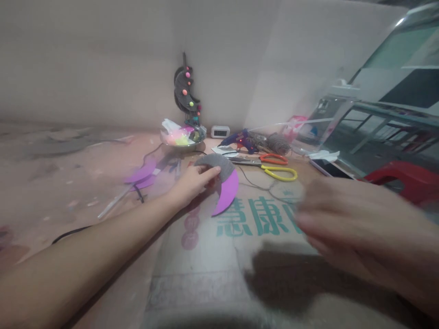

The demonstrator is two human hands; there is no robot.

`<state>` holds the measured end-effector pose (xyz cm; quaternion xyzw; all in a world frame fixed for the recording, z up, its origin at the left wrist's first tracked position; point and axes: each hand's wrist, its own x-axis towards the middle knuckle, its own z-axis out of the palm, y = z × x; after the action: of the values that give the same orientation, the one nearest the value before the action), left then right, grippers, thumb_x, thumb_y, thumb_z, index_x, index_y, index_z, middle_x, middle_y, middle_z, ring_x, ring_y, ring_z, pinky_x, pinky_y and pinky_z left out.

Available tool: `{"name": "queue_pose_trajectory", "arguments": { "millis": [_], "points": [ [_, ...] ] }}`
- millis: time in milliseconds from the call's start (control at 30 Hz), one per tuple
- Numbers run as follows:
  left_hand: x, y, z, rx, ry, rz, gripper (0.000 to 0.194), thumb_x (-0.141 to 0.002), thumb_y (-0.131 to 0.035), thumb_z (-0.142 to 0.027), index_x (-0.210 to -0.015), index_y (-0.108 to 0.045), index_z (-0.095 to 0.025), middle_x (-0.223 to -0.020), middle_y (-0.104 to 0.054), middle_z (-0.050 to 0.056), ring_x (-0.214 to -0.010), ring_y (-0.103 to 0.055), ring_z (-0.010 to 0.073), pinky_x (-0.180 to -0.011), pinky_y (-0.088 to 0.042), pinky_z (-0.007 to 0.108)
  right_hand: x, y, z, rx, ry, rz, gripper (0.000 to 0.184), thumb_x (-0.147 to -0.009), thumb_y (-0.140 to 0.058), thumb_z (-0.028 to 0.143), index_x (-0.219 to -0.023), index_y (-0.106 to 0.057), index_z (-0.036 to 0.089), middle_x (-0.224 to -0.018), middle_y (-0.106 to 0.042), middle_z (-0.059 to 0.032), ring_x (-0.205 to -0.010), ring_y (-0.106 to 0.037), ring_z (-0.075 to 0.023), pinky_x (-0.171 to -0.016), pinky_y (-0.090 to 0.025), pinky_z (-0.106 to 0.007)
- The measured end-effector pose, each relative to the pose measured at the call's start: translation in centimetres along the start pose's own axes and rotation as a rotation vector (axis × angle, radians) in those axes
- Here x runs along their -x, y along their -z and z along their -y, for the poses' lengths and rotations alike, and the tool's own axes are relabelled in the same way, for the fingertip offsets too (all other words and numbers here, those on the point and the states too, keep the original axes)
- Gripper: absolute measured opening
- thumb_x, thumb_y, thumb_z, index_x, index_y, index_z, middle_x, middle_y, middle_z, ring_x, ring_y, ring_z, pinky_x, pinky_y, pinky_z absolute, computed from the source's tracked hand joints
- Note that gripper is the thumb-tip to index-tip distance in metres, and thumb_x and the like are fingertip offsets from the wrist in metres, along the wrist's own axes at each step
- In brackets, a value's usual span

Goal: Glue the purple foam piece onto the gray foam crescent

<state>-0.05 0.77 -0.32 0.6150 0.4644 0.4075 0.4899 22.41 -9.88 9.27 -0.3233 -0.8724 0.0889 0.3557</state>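
Observation:
A purple crescent moon cutout (228,194) has its upper half wrapped in grey yarn (216,163). My left hand (199,183) grips the crescent near its wrapped inner edge, thumb on top and the other fingers partly hidden. To the right, my right hand (356,228) is raised over the cardboard (206,283) and smeared by motion. Its fingers look curled together; what they hold, if anything, cannot be made out. A loose strand of grey yarn (255,186) curves across the cardboard toward that hand.
Behind the crescent lie scissors (279,172) with orange and yellow handles, a blue glue gun (240,139) and a yarn ball (277,144). A decorated grey crescent (185,91) rises behind a bowl (183,142). Purple pieces (142,176) lie left, a phone (332,169) right.

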Motion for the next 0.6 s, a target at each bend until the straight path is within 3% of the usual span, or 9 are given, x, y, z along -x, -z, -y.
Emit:
{"name": "queue_pose_trajectory", "arguments": {
  "millis": [33,67,200,300,467,600],
  "points": [
    [0.0,0.0,0.0,-0.012,-0.018,0.001,0.039,-0.075,-0.06,-0.052,-0.066,-0.06,-0.014,-0.061,-0.056,0.001,-0.056,-0.05,0.0108,-0.053,-0.036,0.023,-0.3,-0.6,-0.5,0.068,0.04,-0.059,0.013,-0.082,-0.061,0.03,-0.069,-0.064,0.03,-0.056,-0.061,-0.001,-0.054,-0.054,-0.0155,-0.05,-0.039,-0.031],
    [0.0,0.0,-0.1,-0.024,-0.033,0.003,0.039,-0.076,-0.06,-0.051,-0.066,-0.06,-0.014,-0.061,-0.056,0.001,-0.056,-0.05,0.0108,-0.055,-0.037,0.023,-0.6,-1.4,-1.3,0.1,0.003,-0.008,0.017,-0.085,-0.054,0.027,-0.071,-0.062,0.027,-0.06,-0.062,-0.0009,-0.055,-0.054,-0.0148,-0.052,-0.038,-0.03],
    [0.0,0.1,-0.3,-0.004,-0.029,0.018,0.035,-0.078,-0.058,-0.048,-0.068,-0.059,-0.014,-0.063,-0.057,0.002,-0.058,-0.05,0.0109,-0.057,-0.038,0.024,-1.1,-5.3,-5.6,0.026,-0.273,0.014,0.033,-0.093,-0.041,0.032,-0.064,-0.052,0.02,-0.059,-0.054,-0.0005,-0.055,-0.049,-0.0129,-0.055,-0.035,-0.027],
    [0.0,0.0,-0.4,0.049,-0.018,0.02,0.034,-0.076,-0.06,-0.047,-0.069,-0.058,-0.015,-0.064,-0.056,0.001,-0.057,-0.05,0.011,-0.056,-0.038,0.024,-1.1,-6.8,-7.7,-0.083,-0.42,0.048,0.04,-0.093,-0.041,0.041,-0.06,-0.049,0.018,-0.055,-0.049,0.0011,-0.052,-0.045,-0.0116,-0.053,-0.034,-0.026],
    [0.4,-0.1,-0.7,-0.002,-0.01,0.026,0.036,-0.074,-0.062,-0.05,-0.068,-0.06,-0.015,-0.062,-0.055,0.0,-0.055,-0.049,0.0103,-0.051,-0.035,0.023,-1.1,-7.2,-7.6,-0.406,-0.577,0.044,0.035,-0.086,-0.051,0.049,-0.072,-0.057,0.017,-0.058,-0.05,0.0028,-0.048,-0.042,-0.009,-0.048,-0.034,-0.024],
    [0.7,-0.1,-0.8,-0.059,0.003,0.036,0.038,-0.073,-0.062,-0.054,-0.073,-0.063,-0.016,-0.062,-0.057,0.0,-0.054,-0.05,0.0109,-0.048,-0.036,0.023,-1.3,-7.4,-7.2,-0.531,-0.651,-0.03,0.032,-0.081,-0.058,0.05,-0.078,-0.061,0.018,-0.057,-0.048,0.004,-0.046,-0.04,-0.0081,-0.044,-0.032,-0.022]
  ]
}}
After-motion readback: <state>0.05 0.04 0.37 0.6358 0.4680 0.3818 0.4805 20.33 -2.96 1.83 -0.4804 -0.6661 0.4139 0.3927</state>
